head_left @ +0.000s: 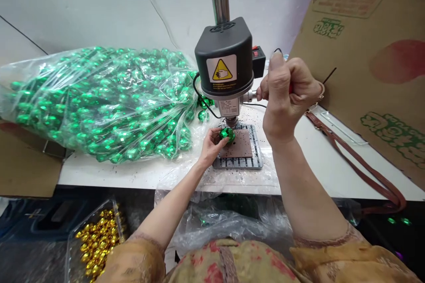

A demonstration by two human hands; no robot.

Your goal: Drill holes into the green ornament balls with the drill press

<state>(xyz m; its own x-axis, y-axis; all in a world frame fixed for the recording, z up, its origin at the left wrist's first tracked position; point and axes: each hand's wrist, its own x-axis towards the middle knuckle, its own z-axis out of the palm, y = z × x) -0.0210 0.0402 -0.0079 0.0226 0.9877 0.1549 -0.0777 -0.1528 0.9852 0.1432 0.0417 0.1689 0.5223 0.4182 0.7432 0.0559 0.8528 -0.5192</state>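
A black bench drill press (223, 62) stands on the white table, a warning sticker on its head. Below its chuck, my left hand (211, 145) pinches a shiny green faceted ball (227, 135) between thumb and fingers. The ball is over a brown board (241, 143) that lies on the slotted metal base plate (257, 159). My right hand (287, 90) is closed round the feed lever at the drill's right side; most of the lever is hidden by the fingers. Dark shavings are scattered on and around the base.
A large clear bag (109, 101) full of green balls lies to the left, with loose balls near its mouth. Cardboard cartons (372, 53) stand at the right. A brown strap (358, 163) hangs over the table edge. A clear tray (68, 247) below holds small gold balls.
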